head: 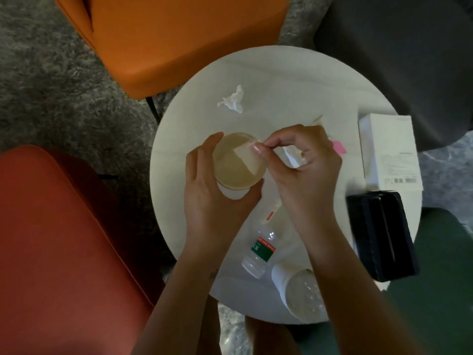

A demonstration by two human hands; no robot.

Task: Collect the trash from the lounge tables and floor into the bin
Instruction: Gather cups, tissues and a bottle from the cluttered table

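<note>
My left hand [212, 198] grips a paper cup [236, 165] upright over the round white table [281, 80]. My right hand [304, 170] pinches a small pale scrap of paper [249, 158] at the cup's mouth, its lower part inside the cup. A crumpled white tissue [231, 99] lies at the table's far side. An empty plastic bottle [259, 252] with a green label lies on its side near me. Beside it a second paper cup [297, 290] lies tipped over. A pink sticky note [339, 147] shows past my right hand.
A white box [390, 149] and a black tissue holder [382, 234] sit at the table's right side. An orange chair [174, 39] stands beyond, a red chair [58, 247] at left, a grey seat [399, 55] far right, a green seat [440, 290] near right.
</note>
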